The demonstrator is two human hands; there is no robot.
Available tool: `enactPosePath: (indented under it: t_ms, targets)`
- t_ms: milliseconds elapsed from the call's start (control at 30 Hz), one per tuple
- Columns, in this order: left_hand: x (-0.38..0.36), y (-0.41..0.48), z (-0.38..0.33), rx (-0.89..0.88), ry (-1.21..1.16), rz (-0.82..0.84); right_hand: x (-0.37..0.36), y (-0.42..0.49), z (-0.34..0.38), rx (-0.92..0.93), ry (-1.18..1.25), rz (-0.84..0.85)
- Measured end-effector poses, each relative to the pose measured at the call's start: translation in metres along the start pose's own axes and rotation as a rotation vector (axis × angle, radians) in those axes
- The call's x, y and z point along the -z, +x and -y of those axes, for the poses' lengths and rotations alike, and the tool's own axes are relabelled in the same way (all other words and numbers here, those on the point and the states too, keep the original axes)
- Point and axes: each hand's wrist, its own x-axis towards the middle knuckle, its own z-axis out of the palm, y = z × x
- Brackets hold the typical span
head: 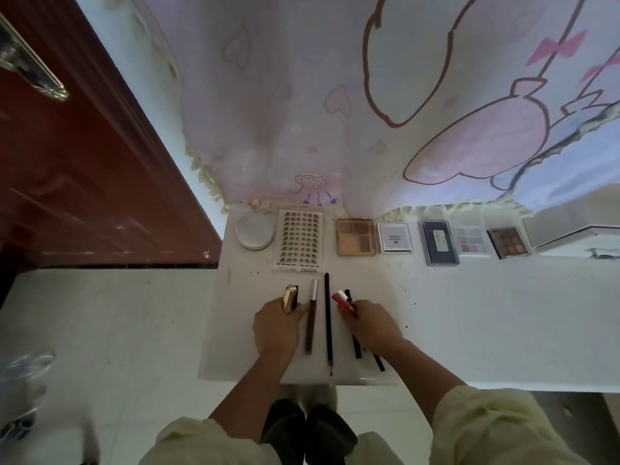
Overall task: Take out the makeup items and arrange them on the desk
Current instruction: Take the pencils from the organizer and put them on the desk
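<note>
The left hand (276,325) gripped a gold tube (290,298) and the right hand (370,325) pinched a red tube (343,301), both on the white desk (469,313). Along its back lay a row of palettes (439,242), a lash sheet (299,241) and a round compact (255,229). Between the hands lay a black pencil (328,323) and a brown pencil (311,323).

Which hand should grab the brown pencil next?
Probably the left hand: it rests right beside the brown pencil, though it holds the gold tube. The right hand is past the black pencil, gripping a red tube.
</note>
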Motion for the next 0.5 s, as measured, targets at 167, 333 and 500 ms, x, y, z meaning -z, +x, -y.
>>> enactPosePath:
  t_ms: [167,333,500]
  targets:
    - [0.001,0.005,-0.002,-0.085,0.150,-0.042,-0.003,0.002,0.006,0.038,-0.240,-0.044]
    - [0.004,0.007,0.002,-0.098,0.057,-0.035,-0.003,0.006,-0.005,0.009,0.025,-0.023]
    - [0.010,0.006,0.016,-0.078,-0.081,-0.002,0.009,0.004,-0.025,-0.016,0.094,-0.069]
